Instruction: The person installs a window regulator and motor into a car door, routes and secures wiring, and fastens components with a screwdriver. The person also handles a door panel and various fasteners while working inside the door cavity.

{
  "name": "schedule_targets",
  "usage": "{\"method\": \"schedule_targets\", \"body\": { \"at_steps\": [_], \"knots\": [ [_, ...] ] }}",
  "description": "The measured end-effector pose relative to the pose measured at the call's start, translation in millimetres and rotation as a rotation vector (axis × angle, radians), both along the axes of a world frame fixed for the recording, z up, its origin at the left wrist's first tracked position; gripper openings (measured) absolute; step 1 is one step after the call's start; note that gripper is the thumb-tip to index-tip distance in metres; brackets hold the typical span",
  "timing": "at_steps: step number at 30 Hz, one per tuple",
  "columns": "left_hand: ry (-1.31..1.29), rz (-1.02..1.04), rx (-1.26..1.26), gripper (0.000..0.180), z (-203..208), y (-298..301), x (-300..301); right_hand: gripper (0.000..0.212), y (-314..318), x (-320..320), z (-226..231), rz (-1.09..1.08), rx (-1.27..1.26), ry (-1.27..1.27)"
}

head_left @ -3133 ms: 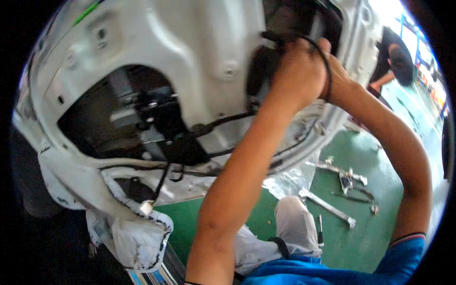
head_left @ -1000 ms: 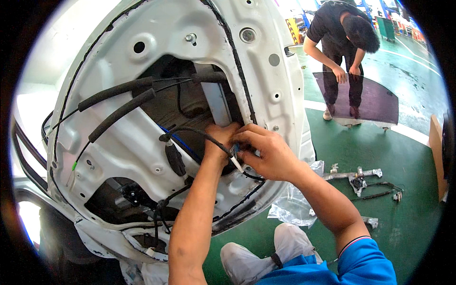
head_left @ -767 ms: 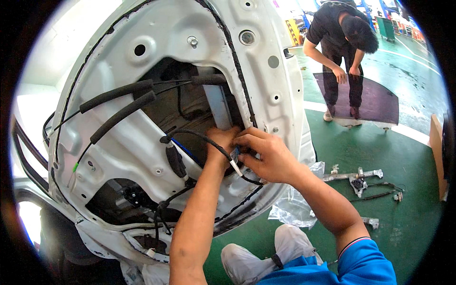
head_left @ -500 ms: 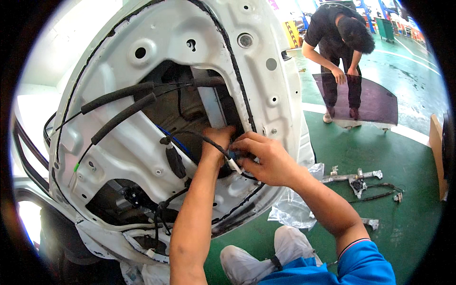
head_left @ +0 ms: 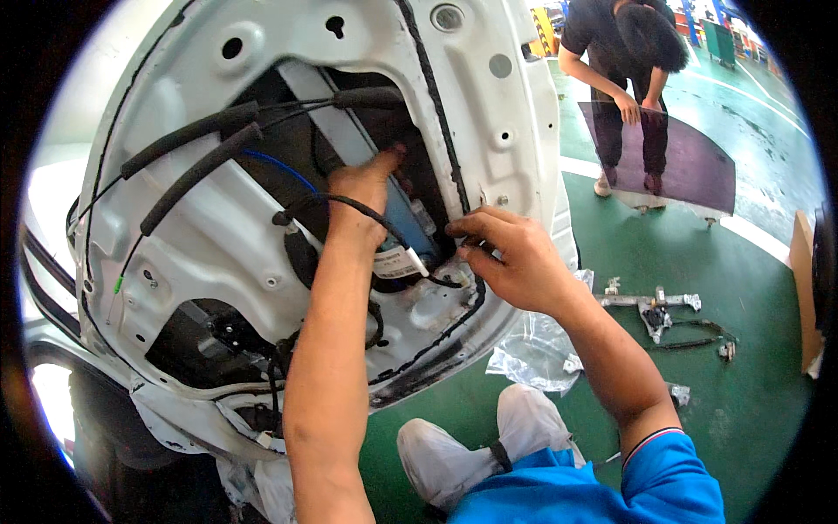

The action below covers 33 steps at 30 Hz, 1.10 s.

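Observation:
A white car door shell [head_left: 196, 253] hangs before me, its inner openings uncovered. My left hand [head_left: 362, 196] reaches into the larger opening, closed around a grey metal window regulator rail [head_left: 406, 218]; its fingertips are partly hidden. The rail slants down to the right and carries a white label [head_left: 397, 262] near its lower end. A black cable [head_left: 371, 214] with a white sleeve crosses over my left wrist. At the opening's lower right edge is my right hand [head_left: 515, 262], fingers curled but apart, with nothing visible between them.
Foam-wrapped cables [head_left: 196, 179] cross the door. Right of it, a clear plastic bag [head_left: 537, 349] and another window regulator [head_left: 655, 314] lie on the green floor. Beyond, a bending person [head_left: 620, 61] holds a tinted window pane [head_left: 681, 162]. A brown board [head_left: 804, 288] stands far right.
The rail has tilted, its upper end shifting left and its label coming into sight. My left hand has moved up and left; my right hand has moved slightly right, off the cable's white sleeve.

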State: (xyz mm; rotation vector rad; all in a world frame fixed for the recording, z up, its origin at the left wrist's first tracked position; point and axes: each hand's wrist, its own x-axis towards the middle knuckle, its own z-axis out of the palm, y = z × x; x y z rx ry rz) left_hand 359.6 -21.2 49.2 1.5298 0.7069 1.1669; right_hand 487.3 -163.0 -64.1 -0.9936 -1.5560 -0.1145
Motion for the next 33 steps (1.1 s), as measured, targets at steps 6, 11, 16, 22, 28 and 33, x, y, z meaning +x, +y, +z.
{"method": "schedule_targets", "body": {
  "at_steps": [6,11,16,22,28,33],
  "knots": [
    [-0.045,0.010,0.015,0.027,-0.1,2.4,4.7,0.022,12.2,-21.5,-26.3,-0.184,0.017,-0.070],
    [-0.112,-0.142,-0.023,0.025,0.2,3.5,10.6,0.017,22.4,-39.4,-32.9,-0.309,0.009,-0.125],
    [-0.080,-0.160,-0.029,0.024,0.4,6.6,7.0,0.013,20.8,-44.8,-36.0,-0.451,-0.011,-0.154],
    [-0.048,-0.192,-0.048,0.037,0.0,13.1,9.1,0.011,26.0,-60.2,-16.0,-0.567,-0.359,-0.295],
    [-0.044,-0.215,-0.075,0.056,1.8,17.3,10.0,0.010,27.4,-71.4,14.4,-0.540,-0.540,-0.392],
    [-0.019,-0.109,0.029,0.060,-0.6,21.5,12.4,0.010,32.9,-76.0,13.8,-0.594,-0.504,-0.300]
  ]
}}
